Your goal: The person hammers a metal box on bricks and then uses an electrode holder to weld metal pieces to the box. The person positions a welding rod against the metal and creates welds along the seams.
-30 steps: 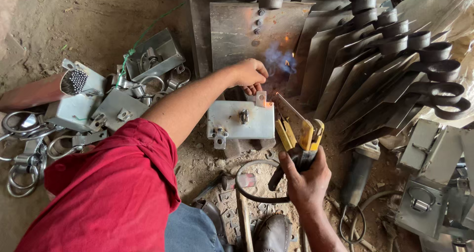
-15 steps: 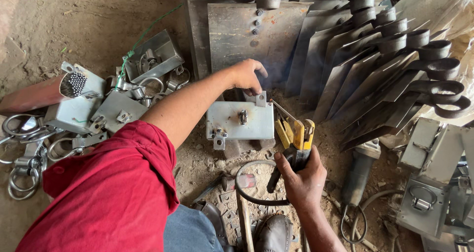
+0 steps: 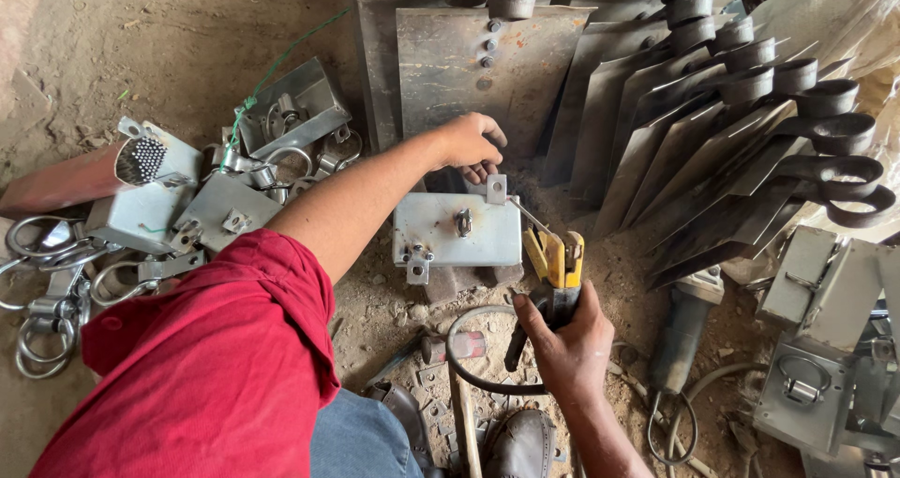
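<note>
My left hand (image 3: pixel 476 143) reaches across to the far edge of a small grey metal plate (image 3: pixel 450 230) lying on the ground, fingers curled on a small tab at its top right corner. The plate carries a latch fitting in the middle and a hinge lug at its front edge. My right hand (image 3: pixel 562 342) grips a yellow and black electrode holder (image 3: pixel 556 262). Its thin rod (image 3: pixel 530 217) points up-left at the plate's right corner. No arc is lit.
Upright steel plates (image 3: pixel 487 61) lean behind the work. Curved metal blades with ring ends (image 3: pixel 741 131) fan out to the right. Brackets and rings (image 3: pixel 56 281) lie left, a box of rods (image 3: pixel 141 161), an angle grinder (image 3: pixel 680 333), a hammer (image 3: pixel 461 403) and a black cable (image 3: pixel 464 361).
The bright welding arc and smoke seen a second ago have gone out. The electrode holder has dropped slightly towards the plate's right corner; my left hand stays at the plate's far edge.
</note>
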